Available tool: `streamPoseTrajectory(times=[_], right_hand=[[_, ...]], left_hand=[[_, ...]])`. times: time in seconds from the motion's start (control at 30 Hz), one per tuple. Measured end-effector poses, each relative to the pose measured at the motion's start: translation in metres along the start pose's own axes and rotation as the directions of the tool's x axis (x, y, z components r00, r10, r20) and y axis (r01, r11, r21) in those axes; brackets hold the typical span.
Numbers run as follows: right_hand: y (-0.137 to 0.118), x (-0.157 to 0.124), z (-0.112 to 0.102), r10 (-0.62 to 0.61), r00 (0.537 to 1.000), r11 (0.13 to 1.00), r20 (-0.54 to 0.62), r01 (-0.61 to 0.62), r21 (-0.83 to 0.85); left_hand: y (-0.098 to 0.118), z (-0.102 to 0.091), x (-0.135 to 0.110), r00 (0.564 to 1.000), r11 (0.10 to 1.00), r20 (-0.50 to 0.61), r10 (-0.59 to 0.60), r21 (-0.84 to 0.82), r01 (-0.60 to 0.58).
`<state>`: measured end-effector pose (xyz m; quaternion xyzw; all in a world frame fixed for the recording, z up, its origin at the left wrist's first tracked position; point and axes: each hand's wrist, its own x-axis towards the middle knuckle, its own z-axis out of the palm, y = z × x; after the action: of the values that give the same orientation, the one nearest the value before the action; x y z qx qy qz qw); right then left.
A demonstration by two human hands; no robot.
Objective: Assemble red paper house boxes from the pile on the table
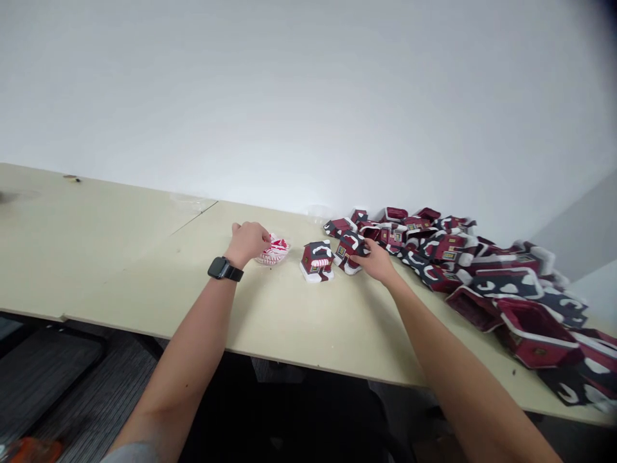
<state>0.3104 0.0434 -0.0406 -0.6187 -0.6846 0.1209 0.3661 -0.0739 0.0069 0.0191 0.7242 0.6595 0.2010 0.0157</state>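
On the counter (308, 331), a bowl (263, 262) holds striped pieces (276, 250); the left hand (247, 243) meets its edge, grip unclear; the right hand (376, 261) grasps a house (347, 251).

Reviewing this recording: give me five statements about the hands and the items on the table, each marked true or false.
1. The right hand holds a small house. True.
2. A watch is on the right wrist. False: the watch is on the left one.
3. The left hand is at the red-and-white pieces. True.
4. The pile of houses lies left of those pieces. False: the pile of houses lies right.
5. Neither hand holds a house. False: the right does.
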Motion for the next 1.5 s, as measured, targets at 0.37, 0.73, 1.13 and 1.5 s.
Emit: streamPoseTrajectory(times=[0.37,0.73,1.13,1.5], right_hand=[[-0.049,-0.019,-0.014,-0.037,0.965,0.953,-0.259,0.112,0.281],[-0.040,-0.037,0.003,0.096,0.906,0.897,-0.412,0.101,0.430],[-0.032,-0.035,0.009,0.124,0.926,0.845,-0.357,0.090,0.528],[-0.038,-0.038,0.005,0.159,0.916,0.818,-0.369,0.087,0.568]], left_hand=[[0.006,0.005,0.003,0.995,0.999,0.093,-0.036,0.023,0.034],[0.004,0.014,0.003,0.997,0.996,0.064,-0.032,-0.075,0.037],[0.010,0.007,0.004,0.994,0.997,0.110,-0.028,-0.066,0.036],[0.013,0.005,0.003,0.999,0.934,-0.036,-0.008,-0.357,-0.005]])
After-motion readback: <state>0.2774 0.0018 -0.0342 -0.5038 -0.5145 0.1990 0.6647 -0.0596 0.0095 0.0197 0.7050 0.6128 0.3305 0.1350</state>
